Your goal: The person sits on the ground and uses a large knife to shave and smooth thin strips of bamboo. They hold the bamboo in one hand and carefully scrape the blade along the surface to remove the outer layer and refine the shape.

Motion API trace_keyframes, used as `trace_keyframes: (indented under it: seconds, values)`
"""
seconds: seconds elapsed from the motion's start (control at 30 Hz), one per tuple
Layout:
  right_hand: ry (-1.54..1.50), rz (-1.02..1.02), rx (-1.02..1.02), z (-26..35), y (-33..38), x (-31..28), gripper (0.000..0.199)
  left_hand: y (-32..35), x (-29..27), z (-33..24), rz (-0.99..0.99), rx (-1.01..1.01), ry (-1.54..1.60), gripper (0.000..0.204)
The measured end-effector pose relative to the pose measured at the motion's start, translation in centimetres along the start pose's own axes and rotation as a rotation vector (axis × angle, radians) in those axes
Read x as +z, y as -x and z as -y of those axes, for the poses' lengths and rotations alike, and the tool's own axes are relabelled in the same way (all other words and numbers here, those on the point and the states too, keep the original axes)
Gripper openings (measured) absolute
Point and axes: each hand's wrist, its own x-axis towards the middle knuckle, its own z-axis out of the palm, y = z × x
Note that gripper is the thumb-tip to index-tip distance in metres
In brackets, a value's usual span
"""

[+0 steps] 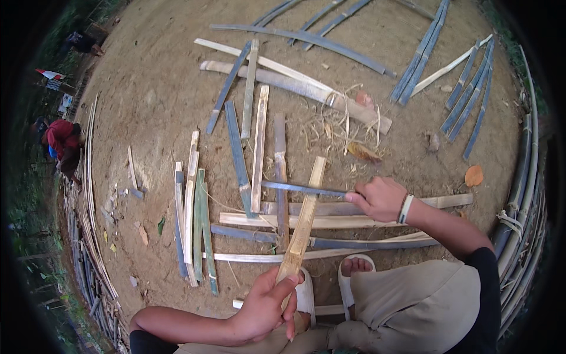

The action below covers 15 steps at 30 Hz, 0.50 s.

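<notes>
My left hand [266, 308] is closed around the lower end of a pale split bamboo strip [304, 221], which slants up and away from me. A long knife [298, 188] is gripped in my right hand [379, 199], its blade pointing left. The blade lies across the strip below its far end; whether it cuts into the bamboo I cannot tell. Under and beyond the strip, several other bamboo strips [348, 222] lie crosswise on the ground. More strips [191, 200], some green-skinned, lie side by side to the left.
Thin bamboo shavings [330, 130] are strewn ahead beside a thick bamboo piece [295, 85]. Dark strips [471, 94] lie at the far right. Long poles [522, 177] line the right edge, and a pole stack [88, 277] lies left. A person in red [63, 138] bends at the far left.
</notes>
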Motion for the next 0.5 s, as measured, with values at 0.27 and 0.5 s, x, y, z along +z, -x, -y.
trace_keyframes:
  seconds: [0.27,0.5]
  values:
    - [0.111,0.11,0.021,2.8,1.0,-1.4,0.059,0.1,-0.6,0.3,-0.003,-0.017,0.011,0.023]
    - [0.008,-0.01,0.067,-1.3,-0.9,0.2,0.061,0.2,0.1,0.4,0.018,-0.014,0.009,0.021]
